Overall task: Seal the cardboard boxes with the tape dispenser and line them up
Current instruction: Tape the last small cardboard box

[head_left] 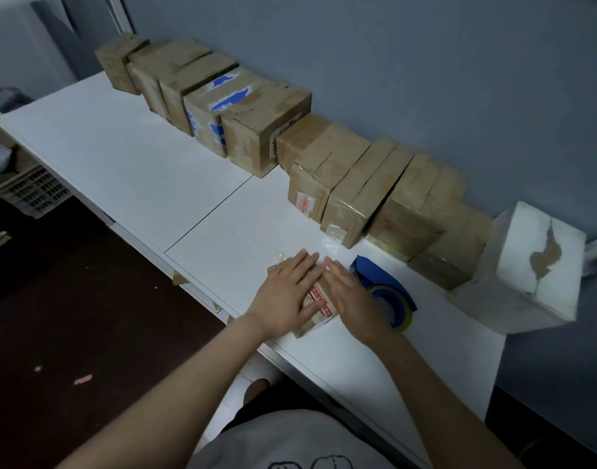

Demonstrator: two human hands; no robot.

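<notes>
Small cardboard box [319, 304] near the front edge of the white table [121, 154], directly before the seated person. Left hand [288, 292] and right hand [352, 299] lie flat on its top, fingers straight and close together, gripping nothing; a red-printed label shows between them. Blue tape dispenser [390, 287] stands on the table just beside the right hand, untouched, clear tape roll facing the viewer. Row of brown boxes [344, 184] runs along the grey wall, side by side; one carries blue patches [219, 104]. White box [534, 265], torn on its face, ends the row at right.
</notes>
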